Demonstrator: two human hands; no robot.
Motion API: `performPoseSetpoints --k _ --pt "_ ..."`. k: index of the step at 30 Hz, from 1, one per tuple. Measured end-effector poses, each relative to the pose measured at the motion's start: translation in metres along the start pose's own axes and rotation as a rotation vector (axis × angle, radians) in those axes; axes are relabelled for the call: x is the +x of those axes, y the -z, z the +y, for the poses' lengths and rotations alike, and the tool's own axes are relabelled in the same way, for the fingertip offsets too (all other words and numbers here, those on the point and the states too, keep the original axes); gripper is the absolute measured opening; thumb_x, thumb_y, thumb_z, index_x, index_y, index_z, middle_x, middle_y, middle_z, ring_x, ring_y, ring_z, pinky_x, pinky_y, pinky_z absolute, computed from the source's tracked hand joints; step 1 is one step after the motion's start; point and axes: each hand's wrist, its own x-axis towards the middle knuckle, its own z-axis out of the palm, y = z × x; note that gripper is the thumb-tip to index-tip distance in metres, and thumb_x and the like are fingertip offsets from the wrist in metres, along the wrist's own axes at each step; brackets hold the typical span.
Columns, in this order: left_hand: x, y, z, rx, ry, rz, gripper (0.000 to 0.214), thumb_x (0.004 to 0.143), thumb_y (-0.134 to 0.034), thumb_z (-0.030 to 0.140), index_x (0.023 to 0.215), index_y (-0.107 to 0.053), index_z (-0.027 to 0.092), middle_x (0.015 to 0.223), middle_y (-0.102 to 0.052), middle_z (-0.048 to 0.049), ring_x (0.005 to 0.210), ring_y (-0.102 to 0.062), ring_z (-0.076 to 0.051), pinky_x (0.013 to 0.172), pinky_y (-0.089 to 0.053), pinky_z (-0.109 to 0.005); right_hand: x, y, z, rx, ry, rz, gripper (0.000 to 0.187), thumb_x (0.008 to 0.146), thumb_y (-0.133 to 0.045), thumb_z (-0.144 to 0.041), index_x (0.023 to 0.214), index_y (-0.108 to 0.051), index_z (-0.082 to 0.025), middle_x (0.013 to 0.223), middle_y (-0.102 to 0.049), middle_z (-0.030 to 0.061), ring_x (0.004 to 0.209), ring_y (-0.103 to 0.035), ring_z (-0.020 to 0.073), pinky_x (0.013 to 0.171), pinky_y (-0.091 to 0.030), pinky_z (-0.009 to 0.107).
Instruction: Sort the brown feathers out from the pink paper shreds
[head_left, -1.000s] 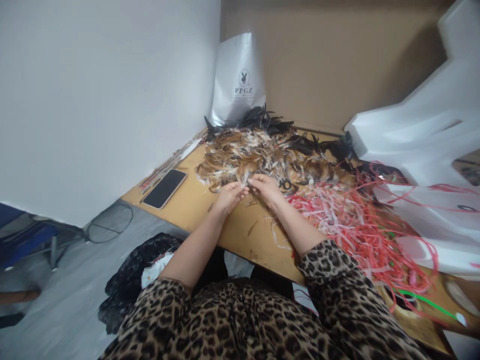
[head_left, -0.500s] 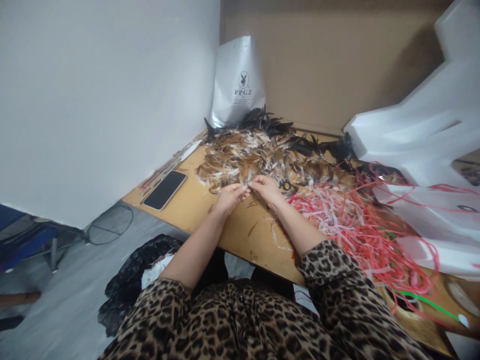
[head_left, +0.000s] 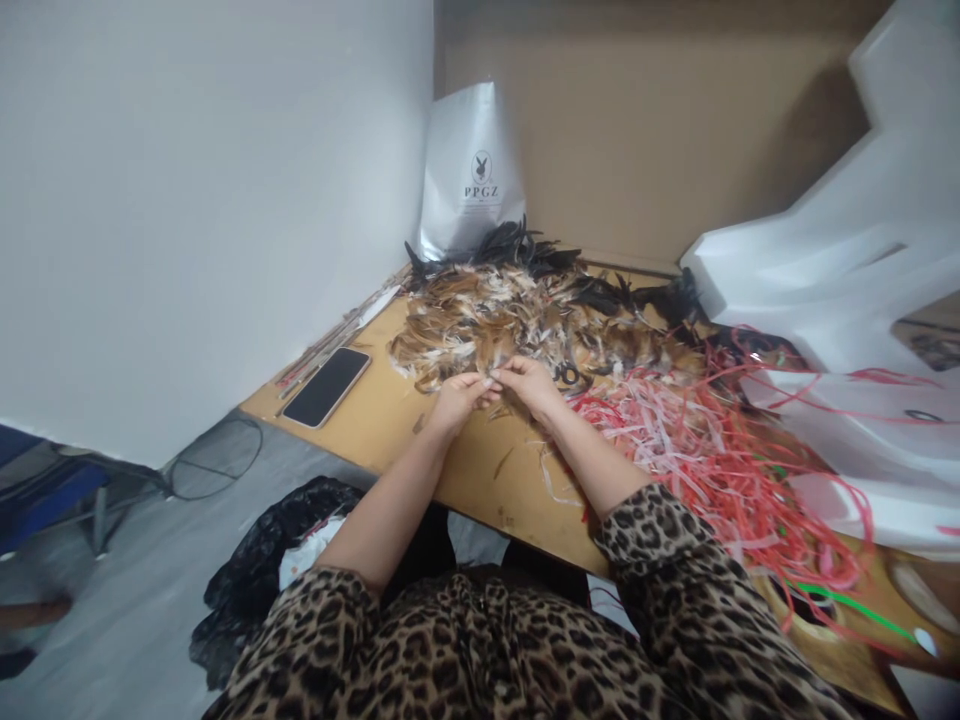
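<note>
My left hand and my right hand meet fingertip to fingertip at the front edge of the feather pile. Both are closed in a pinch. A brown feather appears to rise from between the fingertips, though it blends into the pile behind. The pile is brown and cream, with black feathers along its back. Beside my right hand lie scissors, whose black handles show at the pile's edge.
A phone lies at the left on the wooden table. A silver bag stands behind the feathers. Red and pink ribbon strips heap up at the right, near white foam pieces. On the floor sits a black plastic bag.
The view has shifted slightly. My hands stay pinched together at the same spot by the feathers, with only small finger movement.
</note>
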Motion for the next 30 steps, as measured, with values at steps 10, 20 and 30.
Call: performPoseSetpoints --k 10,20,30 --pt "-0.002 -0.003 0.002 0.011 -0.004 0.027 0.025 0.061 -0.071 0.033 0.071 -0.066 0.011 0.065 -0.064 -0.0046 0.054 -0.054 -0.007 0.054 -0.04 -0.019 0.0 0.0 0.001 0.022 0.016 -0.026 0.027 0.057 -0.071 -0.038 0.063 -0.056 -0.017 0.057 -0.06 -0.0034 0.054 -0.053 0.01 0.058 -0.041 0.024" --pt "-0.001 0.0 0.0 0.132 -0.062 0.002 0.024 0.067 -0.065 0.033 0.076 -0.067 0.011 0.062 -0.065 -0.0053 0.052 -0.056 -0.01 0.051 -0.039 -0.02 -0.002 0.0 -0.006 -0.122 0.055 -0.055 0.025 0.058 -0.07 -0.037 0.061 -0.058 -0.015 0.055 -0.057 -0.0039 0.052 -0.049 0.0085 0.055 -0.038 0.022" --pt "-0.002 -0.003 0.002 0.255 -0.124 0.026 0.023 0.069 -0.063 0.035 0.07 -0.066 0.011 0.06 -0.064 -0.0044 0.049 -0.053 -0.008 0.05 -0.04 -0.021 -0.002 -0.004 0.001 -0.058 0.093 0.001 0.023 0.058 -0.069 -0.035 0.058 -0.057 -0.016 0.054 -0.055 -0.004 0.051 -0.047 0.0085 0.055 -0.037 0.023"
